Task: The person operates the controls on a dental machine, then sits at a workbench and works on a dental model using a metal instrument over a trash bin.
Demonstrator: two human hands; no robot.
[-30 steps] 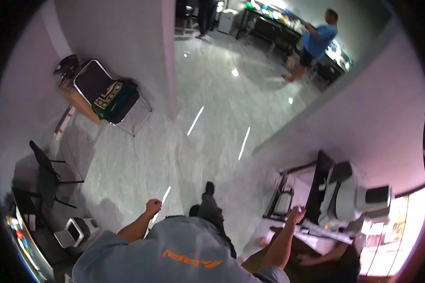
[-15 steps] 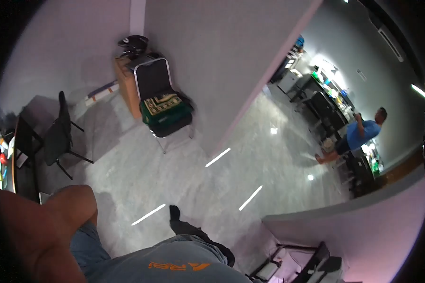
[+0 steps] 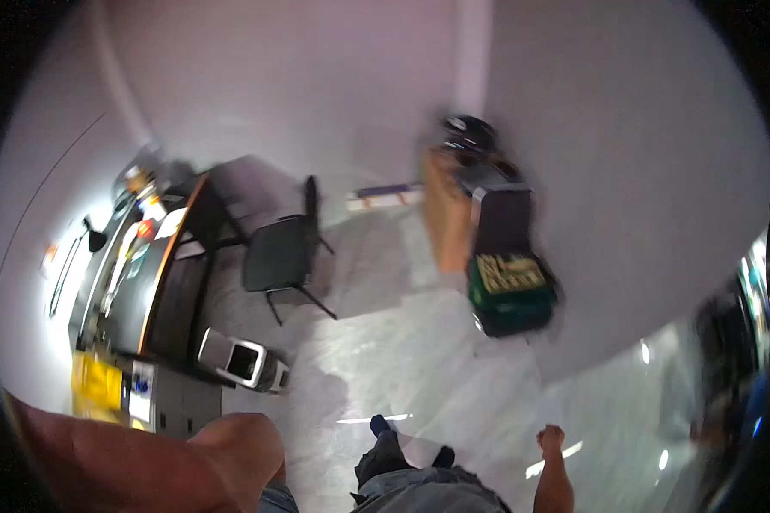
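Draped chair [image 3: 502, 224], shifted rightward in view, faces the camera, long axis upright, beyond the curled right hand [image 3: 553, 439]; left unseen.

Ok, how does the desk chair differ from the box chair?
The desk chair has a bare seat; the box chair has a green patterned cloth over its seat. The desk chair stands side-on, turned towards the desk; the box chair faces the camera. The desk chair's backrest looks dark throughout; the box chair's has a bright rim. Both backrests are dark.
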